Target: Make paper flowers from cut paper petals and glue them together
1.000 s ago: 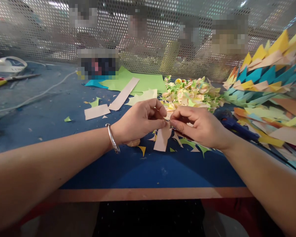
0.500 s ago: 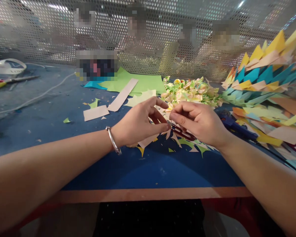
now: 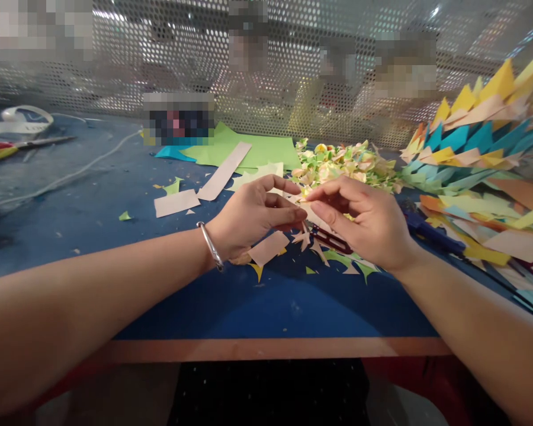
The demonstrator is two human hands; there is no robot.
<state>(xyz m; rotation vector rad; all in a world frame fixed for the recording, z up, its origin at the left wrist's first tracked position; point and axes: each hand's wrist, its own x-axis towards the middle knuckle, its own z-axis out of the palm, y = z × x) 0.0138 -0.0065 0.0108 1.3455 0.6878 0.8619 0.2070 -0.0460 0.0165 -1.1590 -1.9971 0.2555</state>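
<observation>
My left hand (image 3: 264, 207), with a silver bangle at its wrist, pinches something small and pale between thumb and a finger. Its index finger is raised apart from the thumb. What it grips is too small to name. Facing it, my right hand (image 3: 359, 219) has thumb and index finger parted, with nothing clear between them. Just under the fingers lies a dark red handle (image 3: 333, 238), probably of scissors, its other end hidden among paper scraps. A cream paper piece (image 3: 269, 248) rests below my left hand. Small folded paper flowers (image 3: 346, 163) are heaped behind both hands.
Green paper sheets (image 3: 257, 151) and pale strips (image 3: 224, 171) lie at the back. A layered paper construction (image 3: 475, 133) stands at right, near a blue glue gun (image 3: 435, 234) and loose paper. Scissors (image 3: 26, 145) and a white cable (image 3: 93, 157) are at left; perforated metal (image 3: 275, 100) rises behind.
My right thumb and index finger have parted from their pinch. My left fingers have drawn closer together around the small thing. The view has shifted slightly.
</observation>
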